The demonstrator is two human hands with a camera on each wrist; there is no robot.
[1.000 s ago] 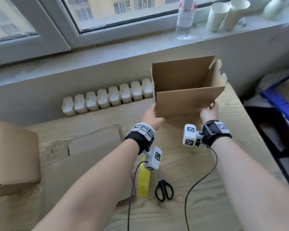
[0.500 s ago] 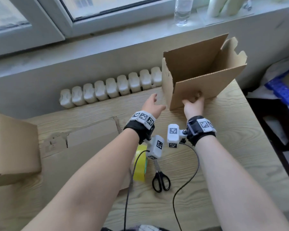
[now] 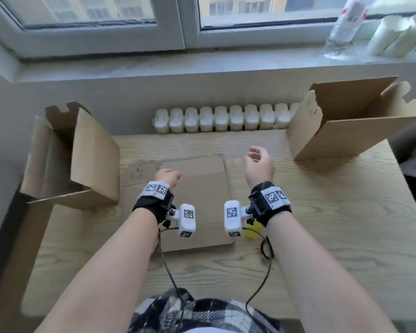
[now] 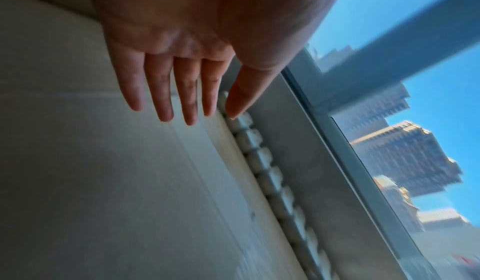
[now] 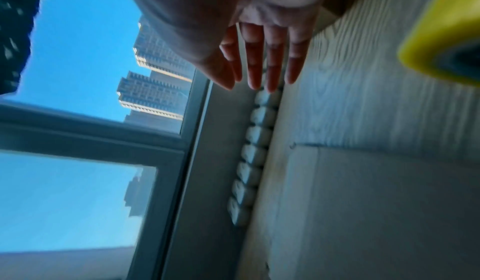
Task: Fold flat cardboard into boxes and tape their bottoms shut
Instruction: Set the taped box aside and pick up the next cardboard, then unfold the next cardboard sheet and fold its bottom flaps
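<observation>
A folded cardboard box (image 3: 346,131) stands open-topped at the table's far right. A second folded box (image 3: 82,159) lies at the left edge. A flat cardboard sheet (image 3: 202,188) lies in the middle of the table. My left hand (image 3: 168,177) hovers over that sheet with straight fingers (image 4: 166,91) and holds nothing. My right hand (image 3: 258,163) hangs empty over the sheet's right edge, its fingers (image 5: 270,58) extended. A yellow tape roll (image 3: 251,230) sits under my right wrist, also seen as the yellow tape roll (image 5: 441,34) in the right wrist view.
A white radiator (image 3: 226,117) runs along the table's (image 3: 322,236) far edge below the window sill. A plastic bottle (image 3: 344,27) and paper cups (image 3: 394,34) stand on the sill at the right. Cables trail from both wrist cameras.
The box I held is now set down at the far right. Both hands have let go and pulled back to the middle, over the flat sheet. The view has swung left.
</observation>
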